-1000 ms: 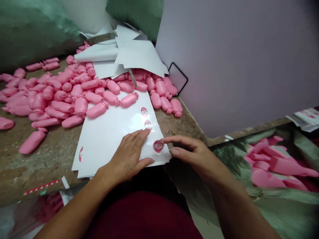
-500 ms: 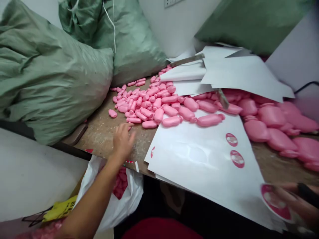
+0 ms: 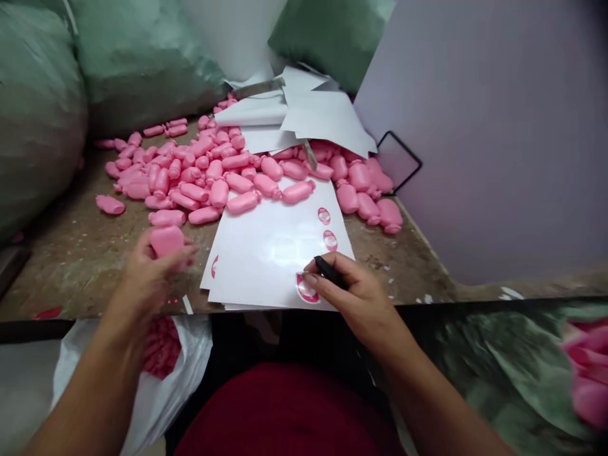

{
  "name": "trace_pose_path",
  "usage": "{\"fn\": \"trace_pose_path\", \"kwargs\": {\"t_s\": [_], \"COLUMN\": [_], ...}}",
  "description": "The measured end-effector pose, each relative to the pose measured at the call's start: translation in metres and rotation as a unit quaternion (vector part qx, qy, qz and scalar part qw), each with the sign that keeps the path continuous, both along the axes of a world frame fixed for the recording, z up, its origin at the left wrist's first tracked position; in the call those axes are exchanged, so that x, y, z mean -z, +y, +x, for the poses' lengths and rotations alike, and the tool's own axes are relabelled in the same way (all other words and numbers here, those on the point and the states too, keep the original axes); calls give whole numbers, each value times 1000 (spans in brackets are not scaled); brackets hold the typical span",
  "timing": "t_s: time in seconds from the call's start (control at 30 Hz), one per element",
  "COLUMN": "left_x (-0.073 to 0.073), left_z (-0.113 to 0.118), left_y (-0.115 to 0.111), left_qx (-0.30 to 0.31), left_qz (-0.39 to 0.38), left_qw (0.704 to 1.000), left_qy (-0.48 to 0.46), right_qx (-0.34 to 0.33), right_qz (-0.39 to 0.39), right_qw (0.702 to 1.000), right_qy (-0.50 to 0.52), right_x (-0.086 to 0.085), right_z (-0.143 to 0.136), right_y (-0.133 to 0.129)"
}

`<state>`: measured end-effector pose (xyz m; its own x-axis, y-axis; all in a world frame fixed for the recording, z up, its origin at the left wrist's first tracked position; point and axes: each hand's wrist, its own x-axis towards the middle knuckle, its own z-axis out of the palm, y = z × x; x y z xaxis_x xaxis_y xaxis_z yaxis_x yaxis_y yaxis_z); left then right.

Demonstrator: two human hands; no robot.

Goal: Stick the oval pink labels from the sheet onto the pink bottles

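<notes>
My left hand (image 3: 159,269) is closed around a pink plastic bottle (image 3: 167,240), its fingers blurred by motion, above the table left of the sheets. My right hand (image 3: 344,288) is closed on a slim black tool (image 3: 331,272), whose kind I cannot make out. At its thumb and fingertip is a round pink-and-white sticker (image 3: 308,290), over the near edge of a stack of glossy white sheets (image 3: 266,253). Whether the sticker is fully off the sheet I cannot tell. Further round stickers (image 3: 330,240) sit along the sheet's right side.
A heap of pink bottles (image 3: 190,174) covers the table's back left and overlaps the sheets. Loose white papers (image 3: 323,114) lie behind, with a metal strip (image 3: 259,87) on them. Green sacks (image 3: 142,69) stand at the back. A white bag of pink pieces (image 3: 192,354) hangs below the table edge.
The view has turned right. My left hand, near the small bottles before, now holds a pink bottle. My right hand, formerly at the frame's edge, shows fully, with the sticker still at its fingertips.
</notes>
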<state>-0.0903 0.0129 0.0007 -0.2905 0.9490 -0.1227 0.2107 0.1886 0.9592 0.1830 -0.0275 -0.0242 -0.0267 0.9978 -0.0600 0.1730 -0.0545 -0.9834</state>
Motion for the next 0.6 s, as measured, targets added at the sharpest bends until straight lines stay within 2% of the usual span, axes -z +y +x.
{"fn": "trace_pose_path", "kwargs": {"t_s": [0.13, 0.23, 0.37, 0.5, 0.6], "left_x": [13, 21, 25, 26, 26], "left_z": [62, 88, 98, 102, 103], "left_y": [-24, -32, -34, -36, -37], "left_qx": [98, 168, 207, 169, 151], "left_qz": [-62, -59, -56, -52, -52], "left_qw": [982, 968, 960, 966, 963], "left_qy": [-149, -175, -182, -190, -217], "right_qx": [5, -1, -18, -25, -4], "right_qz": [-16, -31, -16, 11, 38], "right_qw": [999, 997, 999, 1000, 999], "right_qy": [47, 69, 41, 6, -28], "right_x": [1, 3, 4, 5, 8], "right_z": [-3, -3, -3, -2, 0], "right_y": [-4, -6, -11, -12, -10]}}
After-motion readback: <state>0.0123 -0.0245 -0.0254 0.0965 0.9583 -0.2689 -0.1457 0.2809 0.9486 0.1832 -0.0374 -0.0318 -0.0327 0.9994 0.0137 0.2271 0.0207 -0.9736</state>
